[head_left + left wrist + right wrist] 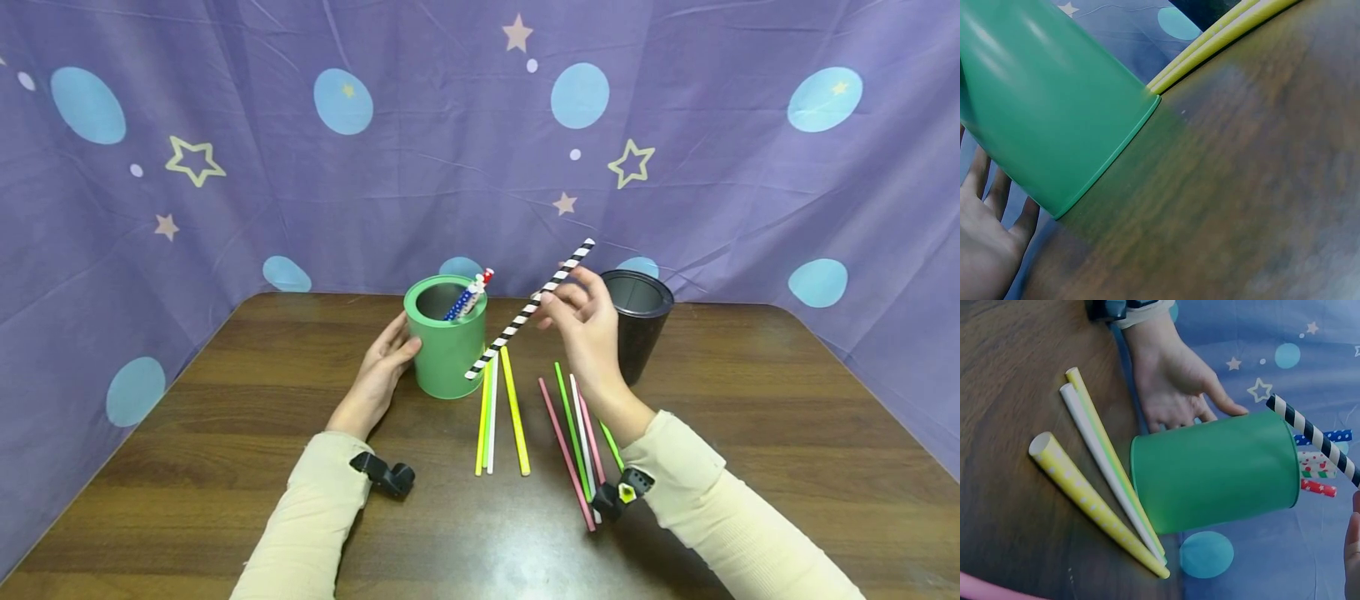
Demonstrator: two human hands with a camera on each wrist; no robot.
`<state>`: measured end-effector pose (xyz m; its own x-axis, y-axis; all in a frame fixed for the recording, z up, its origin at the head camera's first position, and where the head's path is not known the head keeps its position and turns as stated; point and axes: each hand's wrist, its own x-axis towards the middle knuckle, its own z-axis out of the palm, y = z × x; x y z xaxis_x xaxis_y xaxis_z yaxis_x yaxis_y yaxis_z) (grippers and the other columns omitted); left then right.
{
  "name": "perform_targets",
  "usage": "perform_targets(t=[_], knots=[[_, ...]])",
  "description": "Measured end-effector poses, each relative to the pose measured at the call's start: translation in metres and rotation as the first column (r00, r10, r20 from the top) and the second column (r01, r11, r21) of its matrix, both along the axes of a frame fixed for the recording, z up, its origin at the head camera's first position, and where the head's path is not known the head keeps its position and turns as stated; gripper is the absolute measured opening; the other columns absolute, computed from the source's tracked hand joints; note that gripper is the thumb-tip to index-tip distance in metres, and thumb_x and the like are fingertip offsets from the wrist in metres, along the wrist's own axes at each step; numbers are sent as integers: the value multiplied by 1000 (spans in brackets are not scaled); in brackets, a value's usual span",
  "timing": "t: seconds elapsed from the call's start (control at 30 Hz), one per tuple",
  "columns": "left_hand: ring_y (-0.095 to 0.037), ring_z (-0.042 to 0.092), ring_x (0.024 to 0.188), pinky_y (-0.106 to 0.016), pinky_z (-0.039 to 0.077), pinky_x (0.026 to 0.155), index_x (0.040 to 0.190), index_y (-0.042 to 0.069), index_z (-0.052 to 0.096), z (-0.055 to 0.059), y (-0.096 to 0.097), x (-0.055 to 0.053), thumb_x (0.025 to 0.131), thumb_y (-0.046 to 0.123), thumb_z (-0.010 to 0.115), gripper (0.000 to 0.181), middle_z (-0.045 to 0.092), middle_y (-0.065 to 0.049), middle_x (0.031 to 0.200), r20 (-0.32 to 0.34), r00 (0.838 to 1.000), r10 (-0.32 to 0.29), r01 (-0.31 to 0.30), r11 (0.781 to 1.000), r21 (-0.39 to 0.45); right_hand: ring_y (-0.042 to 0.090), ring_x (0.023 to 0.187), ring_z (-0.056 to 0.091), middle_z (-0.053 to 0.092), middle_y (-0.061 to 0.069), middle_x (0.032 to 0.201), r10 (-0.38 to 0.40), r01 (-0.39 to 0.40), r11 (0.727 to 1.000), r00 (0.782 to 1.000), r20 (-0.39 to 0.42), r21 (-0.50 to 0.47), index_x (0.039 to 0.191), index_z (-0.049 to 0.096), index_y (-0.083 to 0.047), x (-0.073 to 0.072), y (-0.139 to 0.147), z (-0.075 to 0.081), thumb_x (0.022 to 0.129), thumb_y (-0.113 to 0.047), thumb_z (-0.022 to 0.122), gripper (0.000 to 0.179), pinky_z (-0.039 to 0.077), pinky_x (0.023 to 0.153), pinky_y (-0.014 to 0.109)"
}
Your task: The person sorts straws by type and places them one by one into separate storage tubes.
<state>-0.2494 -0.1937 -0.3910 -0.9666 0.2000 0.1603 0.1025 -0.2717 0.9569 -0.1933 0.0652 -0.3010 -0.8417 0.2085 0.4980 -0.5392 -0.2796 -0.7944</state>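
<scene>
A black-and-white striped paper straw [517, 323] is pinched between the thumb and fingers of my right hand [592, 337]. It slants in the air, its lower end overlapping the right side of a green canister [450, 362] in the head view. My left hand [378, 375] holds that canister from the left, thumb on the near side and the other fingers behind. Several patterned straws [1319, 464], blue, red and dotted white, stick out of the canister's mouth. In the left wrist view, the canister's bottom rim [1110, 164] rests on the table.
Yellow, green and white straws [514, 412] lie just right of the canister. Another group of pink, green and white straws [566, 442] lies below my right forearm. A black cup [641, 333] stands behind the right hand. A purple curtain [465, 167] hangs beyond the wooden table [262, 492].
</scene>
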Motion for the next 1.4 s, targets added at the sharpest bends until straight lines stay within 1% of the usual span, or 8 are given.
perform_targets(t=[0.13,0.27,0.5,0.7,0.9,1.03,1.2,1.4], knots=[[-25,21,148,-44,18,119,157,5,21,-1,0,0,99,8,55,67,22,-16,161,-1,1000,2,-2,1000,6,10,65,66,63,-1,79,0,-2,999,999,-51,-46,115,47,-6,2,-2,3,86,15,57,36,55,60,25],[-25,21,148,-44,18,119,157,5,21,-1,0,0,99,7,55,68,22,-17,161,-1,1000,4,-4,1000,10,12,65,66,62,-1,79,-22,17,998,996,-85,-58,115,49,-7,5,-4,6,86,13,58,36,54,60,25],[-25,21,148,-45,18,119,157,5,21,-1,1,0,99,7,55,68,22,-17,161,0,1000,5,-5,1000,8,15,71,70,66,3,86,-38,31,997,994,-106,-69,109,44,-8,9,-6,10,87,13,59,34,55,62,27],[-25,20,148,-45,17,119,157,5,21,-1,0,0,99,7,55,68,22,-17,161,1,1000,5,-5,1000,-1,16,75,70,69,7,92,-12,-2,994,992,-129,-111,105,42,-10,9,-8,11,87,17,57,35,58,68,31],[-25,20,148,-44,17,119,157,6,20,0,0,0,99,8,54,68,22,-17,161,5,1000,4,-4,1000,-5,16,81,71,71,7,92,7,-22,992,992,-122,-122,103,43,-10,10,-10,10,87,18,56,34,58,72,31],[-25,20,148,-44,17,119,158,6,20,0,0,0,99,8,54,68,22,-17,161,7,1000,4,-4,1000,-8,17,84,71,73,8,94,20,-30,995,994,-112,-92,102,47,-10,9,-11,8,89,16,57,31,58,74,33],[-25,21,148,-44,18,119,157,6,21,0,0,0,99,7,54,67,23,-17,161,2,1000,4,-4,1000,2,20,88,72,74,8,99,23,-23,1000,995,-100,7,102,55,-10,7,-11,5,92,10,60,23,57,77,36],[-25,21,148,-44,18,119,157,6,21,0,0,0,99,7,55,68,23,-17,161,2,1000,5,-5,1000,8,20,90,70,74,6,101,25,-15,995,996,-91,103,106,62,-3,7,-11,4,93,6,62,16,57,78,33]])
